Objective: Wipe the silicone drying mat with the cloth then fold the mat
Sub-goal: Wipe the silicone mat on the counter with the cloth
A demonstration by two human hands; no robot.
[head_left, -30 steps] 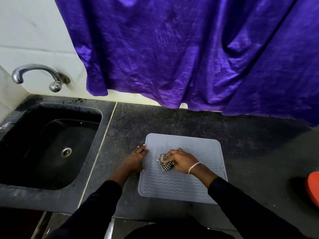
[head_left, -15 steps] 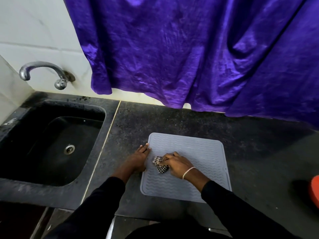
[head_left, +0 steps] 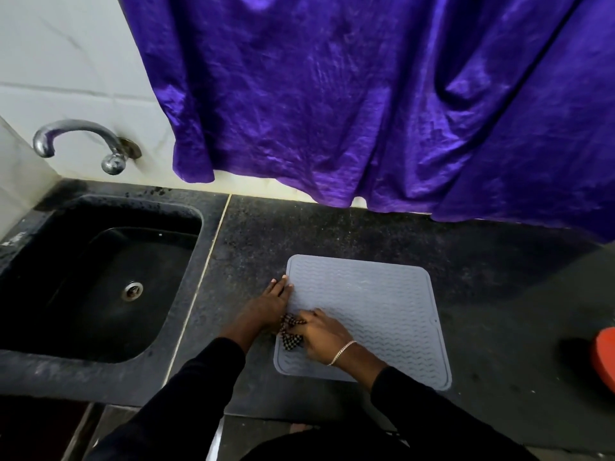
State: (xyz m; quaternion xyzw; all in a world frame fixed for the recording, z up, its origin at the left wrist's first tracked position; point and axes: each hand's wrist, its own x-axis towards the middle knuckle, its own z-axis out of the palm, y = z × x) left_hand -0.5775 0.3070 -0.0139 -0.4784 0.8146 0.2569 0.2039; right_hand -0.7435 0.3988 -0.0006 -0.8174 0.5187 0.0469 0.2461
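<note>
right hand (head_left: 324, 334) was bunched on the checked cloth (head_left: 290, 336) at the flat mat (head_left: 366, 311)'s near-left edge, left hand (head_left: 266, 306) spread open pinning that edge, wiping underway, folding not begun.

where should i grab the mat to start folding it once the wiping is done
Probably the silicone drying mat by its far right corner, coming in from the right. It lies flat on the counter, and that side is bare, while the left hand rests on the left edge and the right hand presses the checked cloth near the left side. Pinch the thin raised rim and peel towards you.
</note>
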